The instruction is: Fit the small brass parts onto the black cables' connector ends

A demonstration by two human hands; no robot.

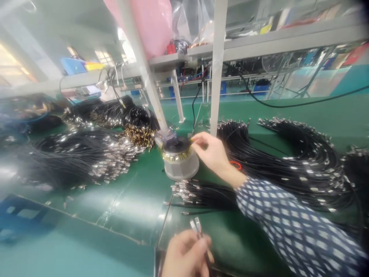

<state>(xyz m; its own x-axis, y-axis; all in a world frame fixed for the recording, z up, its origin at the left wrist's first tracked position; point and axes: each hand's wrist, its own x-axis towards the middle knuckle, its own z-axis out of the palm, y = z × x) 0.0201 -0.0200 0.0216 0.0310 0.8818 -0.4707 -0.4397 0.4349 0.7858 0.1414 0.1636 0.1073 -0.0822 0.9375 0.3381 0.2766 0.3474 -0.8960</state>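
Note:
My right hand [211, 152] reaches forward with its fingers pinched together at the top rim of a round grey fixture [181, 159] on the green table [121, 207]. The fixture has a dark top and a ring of small gold parts. What the fingertips pinch is too small to make out. My left hand [186, 254] is low at the bottom edge, closed on two thin black cables with metal tips [196, 225] that stick up from the fingers. A loose bunch of black cables [201, 192] lies between the hands.
Large bundles of black cables with metal ends lie at the left [83, 154] and right [300, 161]. White frame posts [216, 65] rise behind the fixture under a cluttered shelf [273, 38]. A blue tray [20, 219] sits at the lower left.

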